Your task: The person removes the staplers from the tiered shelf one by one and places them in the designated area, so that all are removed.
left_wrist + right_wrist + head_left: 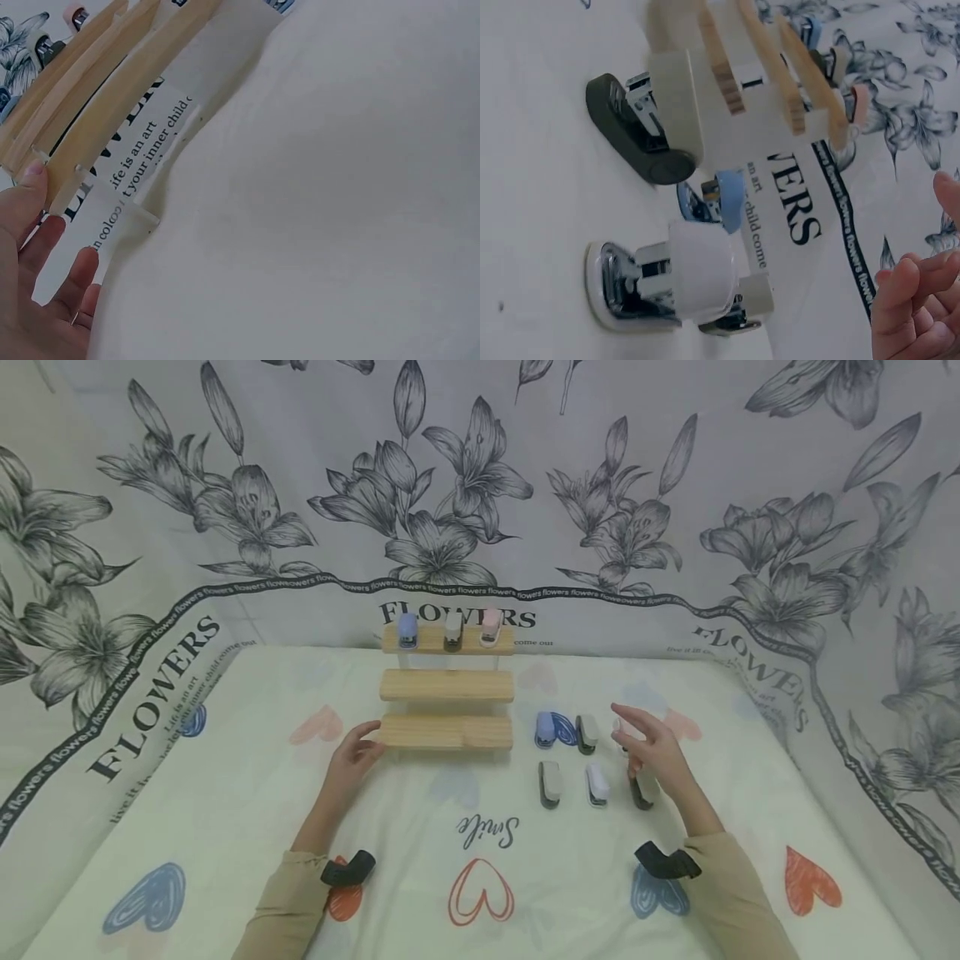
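A three-tier wooden rack (446,733) with clear supports stands in the middle of the cloth. My left hand (354,753) is at the left end of its lowest board; in the left wrist view the thumb (34,180) and index finger pinch that end. My right hand (656,753) hovers over the small staplers to the right, fingers loosely bent and holding nothing. Below it is a grey stapler with a dark base (643,792), partly covered. Another pale stapler (619,727) is mostly hidden by the fingers. Beside them lies a white stapler (597,783).
On the top board sit a blue stapler (407,628), a grey stapler (453,628) and a pink stapler (491,627). Right of the rack lie another blue stapler (546,728) and two grey staplers, one behind (587,732), one in front (550,782). A flower-print curtain (600,510) hangs behind.
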### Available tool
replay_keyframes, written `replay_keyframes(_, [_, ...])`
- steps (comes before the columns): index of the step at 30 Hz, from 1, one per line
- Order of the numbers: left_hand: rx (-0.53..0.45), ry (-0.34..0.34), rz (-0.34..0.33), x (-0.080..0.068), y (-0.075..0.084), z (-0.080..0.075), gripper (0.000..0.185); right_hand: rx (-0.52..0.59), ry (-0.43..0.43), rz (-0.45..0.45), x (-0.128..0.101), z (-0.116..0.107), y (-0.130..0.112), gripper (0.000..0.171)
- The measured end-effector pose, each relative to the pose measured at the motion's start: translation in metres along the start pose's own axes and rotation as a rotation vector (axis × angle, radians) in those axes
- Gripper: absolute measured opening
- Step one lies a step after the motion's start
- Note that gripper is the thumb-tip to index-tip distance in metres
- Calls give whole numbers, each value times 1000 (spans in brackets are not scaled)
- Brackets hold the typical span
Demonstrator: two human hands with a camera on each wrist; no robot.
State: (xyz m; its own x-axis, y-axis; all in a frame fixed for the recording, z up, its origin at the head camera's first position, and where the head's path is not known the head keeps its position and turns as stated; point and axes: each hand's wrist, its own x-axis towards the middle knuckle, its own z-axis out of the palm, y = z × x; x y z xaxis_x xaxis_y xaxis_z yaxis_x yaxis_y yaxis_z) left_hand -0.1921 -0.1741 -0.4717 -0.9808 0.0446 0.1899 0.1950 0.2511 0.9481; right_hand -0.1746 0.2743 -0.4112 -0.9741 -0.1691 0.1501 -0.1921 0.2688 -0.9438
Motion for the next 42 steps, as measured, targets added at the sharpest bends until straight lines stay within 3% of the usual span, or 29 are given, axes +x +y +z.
replay_keyframes(6, [-18, -32, 20, 1, -2, 2, 47, -20, -50, -35, 19, 16, -29, 50])
replay_keyframes(12, [-34, -4, -3, 1, -10, 2, 48, 50, -71, -46, 60, 32, -28, 53])
replay_keyframes(16, [-53, 8, -29, 4, -24, 2, 49, 108, -92, -18, 88, 50, -32, 55])
replay_keyframes(23, [-7, 28, 27, 4, -30, 2, 50, 215, -95, 55, 124, 74, -47, 58])
replay_keyframes(29, [-30, 44, 22, 6, -25, 2, 48, 172, -95, 50, 140, 83, -59, 64])
replay_keyframes(37, [-45, 29, 32, -2, 0, 2, 46, 74, -72, 109, 155, 86, -54, 71])
replay_keyframes(42, [-55, 25, 40, -2, -4, 2, 46, 19, -82, 142, 161, 88, -49, 77])
